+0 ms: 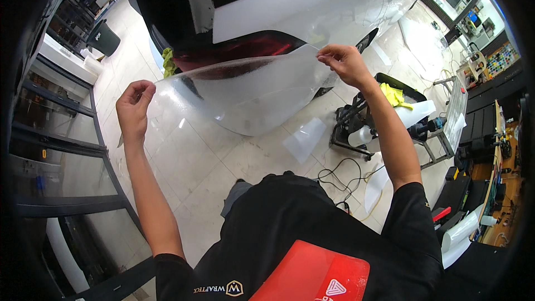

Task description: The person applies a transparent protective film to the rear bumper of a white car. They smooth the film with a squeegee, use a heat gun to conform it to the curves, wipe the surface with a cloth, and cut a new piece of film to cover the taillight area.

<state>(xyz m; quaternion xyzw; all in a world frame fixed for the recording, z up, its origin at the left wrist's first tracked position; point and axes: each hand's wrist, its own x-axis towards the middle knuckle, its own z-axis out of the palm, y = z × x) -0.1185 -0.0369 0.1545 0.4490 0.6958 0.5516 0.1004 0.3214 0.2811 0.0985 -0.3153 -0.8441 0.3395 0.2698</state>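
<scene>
A sheet of clear film (253,97) is stretched between my two hands, its upper edge slightly sagging. My left hand (135,106) pinches its left corner, and my right hand (346,66) pinches the upper right corner with thumb and fingers. Behind the film stands a white car (323,8) with a dark red tail light (223,50), seen partly through the sheet. Whether the film touches the car, I cannot tell. A yellow-green cloth (168,62) shows beside the tail light, near the film's left part.
To the right stands a black wheeled cart (348,146) with a yellow cloth (394,96) and bottles, beside a metal step bench (446,139). A cable (340,177) and a translucent film piece (305,140) lie on the tiled floor. Glass doors (61,173) line the left; a dark bin (103,39) stands beyond.
</scene>
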